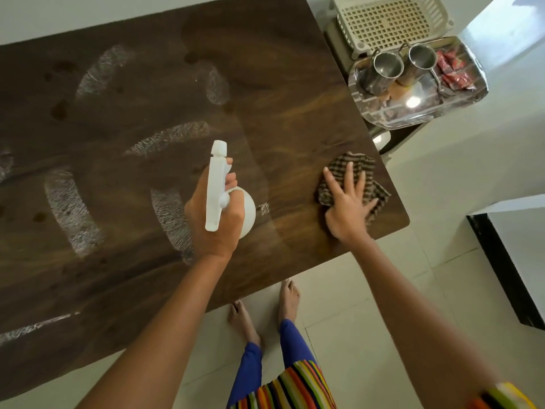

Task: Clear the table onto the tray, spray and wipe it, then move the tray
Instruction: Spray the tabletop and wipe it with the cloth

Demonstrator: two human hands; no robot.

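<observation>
**Q:** Where was the spray bottle [216,184], and how was it held?

**A:** It stood above the dark wooden table [295,113], nozzle pointing away from the person. The left hand [215,222] was curled round its neck and white body, with a finger at the trigger.

**Q:** And the other hand?

**A:** The right hand [348,208] lay flat, fingers spread and straight, pressing a checked cloth [364,162] onto the table near its right edge.

**Q:** What marked the tabletop?

**A:** Several white foam patches [70,208] lay across its left and middle parts, well apart from the cloth.

**Q:** Where was the tray [413,116]?

**A:** Off the table, just beside its far right edge. It carried two steel cups [386,67] standing side by side and red packets [451,69]. A cream basket [389,22] lay beyond it.
</observation>
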